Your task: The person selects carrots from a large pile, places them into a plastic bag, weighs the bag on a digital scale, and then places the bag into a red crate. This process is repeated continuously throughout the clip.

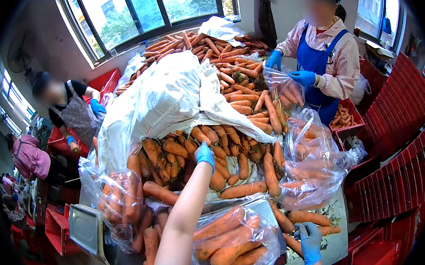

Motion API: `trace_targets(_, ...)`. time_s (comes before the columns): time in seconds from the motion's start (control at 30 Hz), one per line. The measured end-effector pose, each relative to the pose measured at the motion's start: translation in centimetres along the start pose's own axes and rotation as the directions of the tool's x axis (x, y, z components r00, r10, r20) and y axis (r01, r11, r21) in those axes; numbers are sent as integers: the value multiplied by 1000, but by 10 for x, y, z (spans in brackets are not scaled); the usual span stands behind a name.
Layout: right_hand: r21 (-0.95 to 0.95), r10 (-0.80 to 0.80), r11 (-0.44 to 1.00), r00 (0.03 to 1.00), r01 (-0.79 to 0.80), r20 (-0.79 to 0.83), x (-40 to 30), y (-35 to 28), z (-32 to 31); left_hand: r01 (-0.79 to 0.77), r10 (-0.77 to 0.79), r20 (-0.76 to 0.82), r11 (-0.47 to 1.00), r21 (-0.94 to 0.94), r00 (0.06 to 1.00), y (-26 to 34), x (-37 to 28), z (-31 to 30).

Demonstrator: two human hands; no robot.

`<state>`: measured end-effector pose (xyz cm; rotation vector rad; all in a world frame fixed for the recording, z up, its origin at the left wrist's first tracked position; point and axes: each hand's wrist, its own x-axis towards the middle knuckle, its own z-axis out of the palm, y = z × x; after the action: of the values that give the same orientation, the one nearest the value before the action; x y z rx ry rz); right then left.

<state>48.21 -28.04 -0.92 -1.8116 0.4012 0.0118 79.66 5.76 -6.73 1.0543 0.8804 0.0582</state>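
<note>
My left hand (pixel 204 157), in a blue glove, reaches into the mouth of a white woven sack (pixel 165 87). Its fingertips meet the lower end of a carrot (pixel 199 135) there; whether they grip it is unclear. Below my forearm, a clear plastic bag of large carrots (pixel 231 240) rests on the metal pan of a scale (pixel 260 207). To the right of this bag, my right hand (pixel 310 241), also gloved in blue, is low over the tabletop beside a few loose carrots (pixel 309 218). Its fingers are bent, and their tips are partly hidden among the carrots.
Filled clear bags stand left (pixel 123 201) and right (pixel 307 162). A carrot heap (pixel 242 78) spreads behind the sack. Across the table, a co-worker in a blue apron (pixel 316 62) holds a bag; another person (pixel 74 105) stands left. Stacked red crates (pixel 396 171) line the right side.
</note>
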Motion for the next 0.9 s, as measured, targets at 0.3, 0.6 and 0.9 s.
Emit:
trace_targets(0.3,28,0,1000,1000,-1,31,18,-6,-2,121,-105,165,989,-90,981,9,46,-14)
trace_targets(0.6,13,-48,999,999,48,18,12,1,-26,376,-291,437,919,-121,851,2,-83,-123)
trace_targets(0.9,-15,-62,998,998,62,6,5,16,-47,20,-1,-29,764,644,1000,-11,-111,-236)
